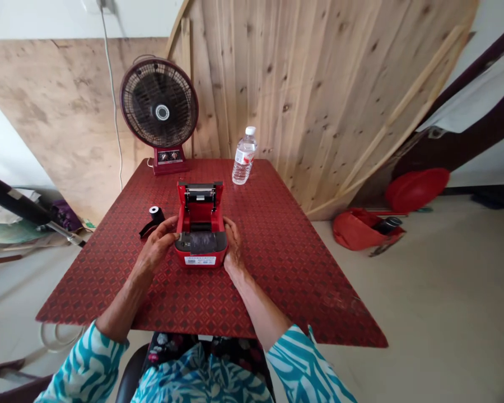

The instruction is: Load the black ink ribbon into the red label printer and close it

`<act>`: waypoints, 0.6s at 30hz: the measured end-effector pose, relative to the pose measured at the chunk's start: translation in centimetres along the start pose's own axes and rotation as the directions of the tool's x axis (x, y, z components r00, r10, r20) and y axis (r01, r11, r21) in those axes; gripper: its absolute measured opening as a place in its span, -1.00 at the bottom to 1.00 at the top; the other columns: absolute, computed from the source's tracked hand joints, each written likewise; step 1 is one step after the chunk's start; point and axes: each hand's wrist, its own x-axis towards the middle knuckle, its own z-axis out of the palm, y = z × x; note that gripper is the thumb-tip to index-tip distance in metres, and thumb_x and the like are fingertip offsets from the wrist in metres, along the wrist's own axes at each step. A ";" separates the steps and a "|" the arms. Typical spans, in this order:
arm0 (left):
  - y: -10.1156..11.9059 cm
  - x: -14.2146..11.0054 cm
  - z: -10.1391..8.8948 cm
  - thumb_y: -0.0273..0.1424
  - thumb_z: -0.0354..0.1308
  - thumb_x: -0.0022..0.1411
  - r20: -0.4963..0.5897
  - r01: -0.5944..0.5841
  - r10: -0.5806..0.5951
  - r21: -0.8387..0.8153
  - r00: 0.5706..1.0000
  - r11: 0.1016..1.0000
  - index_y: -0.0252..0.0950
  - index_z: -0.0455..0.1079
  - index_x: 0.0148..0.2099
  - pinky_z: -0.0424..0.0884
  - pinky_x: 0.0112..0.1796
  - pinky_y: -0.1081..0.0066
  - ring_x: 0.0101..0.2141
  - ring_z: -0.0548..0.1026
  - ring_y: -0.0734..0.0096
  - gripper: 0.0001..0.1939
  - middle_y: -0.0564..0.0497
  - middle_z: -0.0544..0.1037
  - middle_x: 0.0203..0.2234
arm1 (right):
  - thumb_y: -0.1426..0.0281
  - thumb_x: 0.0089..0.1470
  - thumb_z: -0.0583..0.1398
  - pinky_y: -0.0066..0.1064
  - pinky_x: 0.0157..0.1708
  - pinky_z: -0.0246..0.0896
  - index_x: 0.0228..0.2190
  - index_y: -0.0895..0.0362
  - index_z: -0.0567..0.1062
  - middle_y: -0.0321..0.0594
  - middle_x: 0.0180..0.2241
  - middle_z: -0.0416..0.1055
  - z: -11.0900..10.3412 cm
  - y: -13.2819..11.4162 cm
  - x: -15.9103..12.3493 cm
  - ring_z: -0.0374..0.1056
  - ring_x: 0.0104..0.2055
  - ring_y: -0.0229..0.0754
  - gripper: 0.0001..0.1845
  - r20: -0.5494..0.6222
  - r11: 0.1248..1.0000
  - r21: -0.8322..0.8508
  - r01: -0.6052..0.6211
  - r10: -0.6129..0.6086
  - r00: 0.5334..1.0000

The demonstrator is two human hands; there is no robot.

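A small red and black label printer (200, 259) sits on the table with its lid (200, 193) raised and tilted back. A strip of black film (203, 243) lies over its front panel. My left hand (159, 242) grips the printer's left side, the thumb on the front corner by the dark panel. On the opposite side my right hand (232, 244) lies along the casing, its fingers partly hidden behind it. Just left of the printer stands a black roll (154, 213) with a white core, a loose black tail trailing from it.
A dark red table fan (159, 106) stands at the back left of the patterned table (285, 268). A clear water bottle (244, 159) is upright near the back edge, against wooden boards (311, 84). On the floor at right are a red bag (355, 229) and a red basin (418, 189).
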 end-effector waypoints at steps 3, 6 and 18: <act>0.3 -0.2 0.0 -0.33 0.31 -0.07 -0.010 0.023 -0.022 0.017 1.000 1.000 -0.28 0.36 0.09 0.44 -0.18 0.33 -0.19 0.56 0.21 -0.39 -0.10 0.59 -0.13 | 0.09 0.07 0.14 -0.29 -0.08 0.21 -0.13 0.05 0.50 -0.22 -0.11 0.47 -0.1 0.0 0.0 0.31 -0.01 -0.11 -0.59 0.005 1.000 -0.016 0.007 -0.007 1.000; 1.1 -0.3 -0.2 -0.26 0.33 -0.06 -0.013 0.018 -0.016 0.110 1.000 0.994 -0.31 0.38 0.08 0.43 -0.13 0.27 -0.13 0.54 0.13 -0.39 -0.15 0.58 -0.11 | 0.10 0.09 0.13 -0.28 -0.05 0.20 -0.13 0.04 0.50 -0.22 -0.11 0.46 -0.1 0.0 0.0 0.31 -0.02 -0.12 -0.60 0.007 0.999 -0.037 0.014 -0.014 1.000; 5.3 -5.1 2.9 -0.21 0.30 0.12 0.606 -0.703 0.416 0.700 0.678 0.126 -0.16 0.32 0.15 0.20 0.16 0.03 0.09 0.38 0.08 -0.45 -0.15 0.48 0.04 | 0.18 0.13 0.10 -0.24 0.06 0.12 -0.13 0.01 0.51 -0.25 -0.10 0.46 -0.1 -0.4 0.1 0.31 -0.01 -0.12 -0.66 0.030 0.995 -0.084 0.053 -0.051 0.998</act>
